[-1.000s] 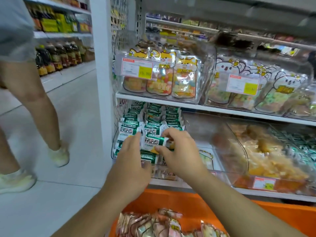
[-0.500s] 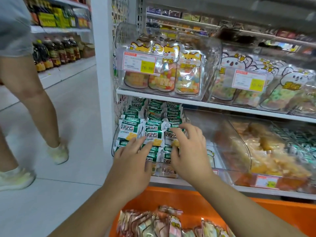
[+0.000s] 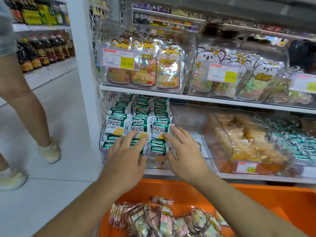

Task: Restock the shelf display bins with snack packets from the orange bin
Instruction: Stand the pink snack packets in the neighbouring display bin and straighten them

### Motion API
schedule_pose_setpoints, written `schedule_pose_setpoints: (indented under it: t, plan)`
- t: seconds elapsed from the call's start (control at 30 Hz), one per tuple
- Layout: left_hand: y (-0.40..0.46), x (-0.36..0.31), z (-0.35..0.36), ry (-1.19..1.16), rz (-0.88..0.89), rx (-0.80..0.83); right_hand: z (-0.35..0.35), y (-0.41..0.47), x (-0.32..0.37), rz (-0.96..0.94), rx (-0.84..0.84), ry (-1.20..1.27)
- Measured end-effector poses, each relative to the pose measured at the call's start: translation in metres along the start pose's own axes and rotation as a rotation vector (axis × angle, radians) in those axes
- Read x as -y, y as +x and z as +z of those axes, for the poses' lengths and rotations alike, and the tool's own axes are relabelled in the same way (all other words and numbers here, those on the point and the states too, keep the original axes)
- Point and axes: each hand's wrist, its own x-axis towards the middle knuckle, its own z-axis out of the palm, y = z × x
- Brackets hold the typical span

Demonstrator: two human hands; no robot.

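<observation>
1. Green-and-white foil snack packets [image 3: 136, 124] stand in three tight rows inside a clear plastic display bin [image 3: 172, 151] on the lower shelf, labels facing out, probably so shoppers can read them.
2. Left hand [image 3: 127, 157] lies flat, fingers straight and spread, on the front packets of the middle row; it grasps nothing.
3. Right hand [image 3: 183, 151] is likewise released, fingertips touching the right-hand row; both hands look to be pressing the stack square.
4. Orange plastic bin [image 3: 256, 199] sits just below the shelf, within easy reach, holding pastel cartoon-printed packets [image 3: 160, 219] not yet shelved.
5. Matching cartoon pouches [image 3: 153, 72] fill the upper bin.
</observation>
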Motion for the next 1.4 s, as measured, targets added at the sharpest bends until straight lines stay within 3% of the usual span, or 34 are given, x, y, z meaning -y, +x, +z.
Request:
schedule_pose_setpoints:
  t: [0.37, 0.5, 0.67, 0.8, 1.13, 1.27, 1.4]
  plan:
    - [-0.052, -0.055, 0.024, -0.179, 0.133, 0.055, -0.026, -0.104, -0.025, 0.058, 0.039, 0.156]
    - [-0.085, -0.071, 0.057, -0.213, 0.118, 0.215, -0.012, -0.146, -0.038, 0.200, 0.153, 0.220]
    - [-0.116, -0.061, 0.108, -0.216, 0.012, 0.470, 0.028, -0.198, -0.068, 0.410, 0.417, 0.255]
    - [-0.121, -0.046, 0.149, -0.190, -0.093, 0.589, 0.069, -0.205, -0.097, 0.453, 0.623, 0.255]
    - [-0.083, -0.025, 0.270, -0.247, -0.444, 0.584, 0.193, -0.186, -0.144, 0.415, 0.814, 0.240]
    - [-0.074, -0.026, 0.300, -0.165, -0.529, 0.561, 0.225, -0.194, -0.149, 0.425, 0.789, 0.181]
    - [-0.079, -0.030, 0.306, -0.243, -0.598, 0.545, 0.222, -0.198, -0.148, 0.317, 0.762, 0.064]
